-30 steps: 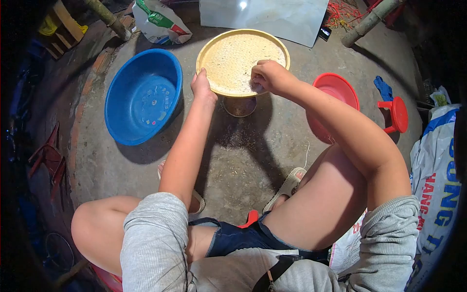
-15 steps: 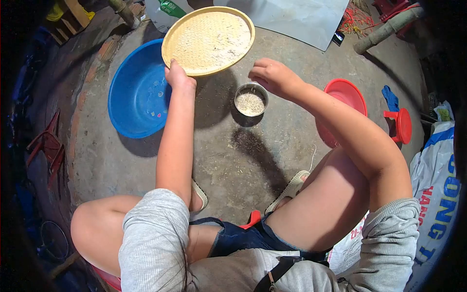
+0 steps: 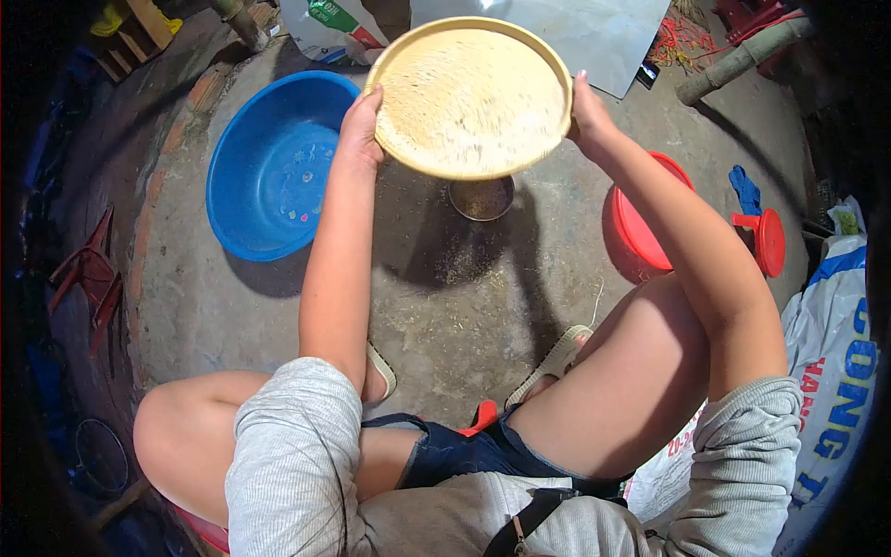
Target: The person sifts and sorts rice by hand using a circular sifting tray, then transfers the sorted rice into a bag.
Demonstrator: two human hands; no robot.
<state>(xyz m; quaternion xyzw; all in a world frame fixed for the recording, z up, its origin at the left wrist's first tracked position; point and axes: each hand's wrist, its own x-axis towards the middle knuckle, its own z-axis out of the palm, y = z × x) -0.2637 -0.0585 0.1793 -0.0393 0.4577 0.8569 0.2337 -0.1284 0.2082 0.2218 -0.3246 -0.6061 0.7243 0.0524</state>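
Between my two hands I hold up a round woven winnowing basket (image 3: 397, 158) with a layer of pale grains on it, blurred by motion. My left hand (image 3: 362, 130) grips its left rim, thumb on top. At the right rim, my right hand (image 3: 590, 113) grips the other side, fingers mostly hidden behind it. Below the basket's near edge a metal bowl (image 3: 483, 217) stands on the floor, partly covered and in shadow, with grains inside.
A large blue basin (image 3: 269, 167) stands at the left, and a red basin (image 3: 640, 223) lies behind my right forearm. Farther right are a red plastic stool (image 3: 770, 241), a blue cloth (image 3: 744, 189) and a printed white sack (image 3: 835, 371). Scattered husks dot the concrete floor (image 3: 436, 325).
My right hand has moved from above the metal bowl up to the basket's right rim. The basket has shifted right, now over part of the bowl, and its grains have spread.
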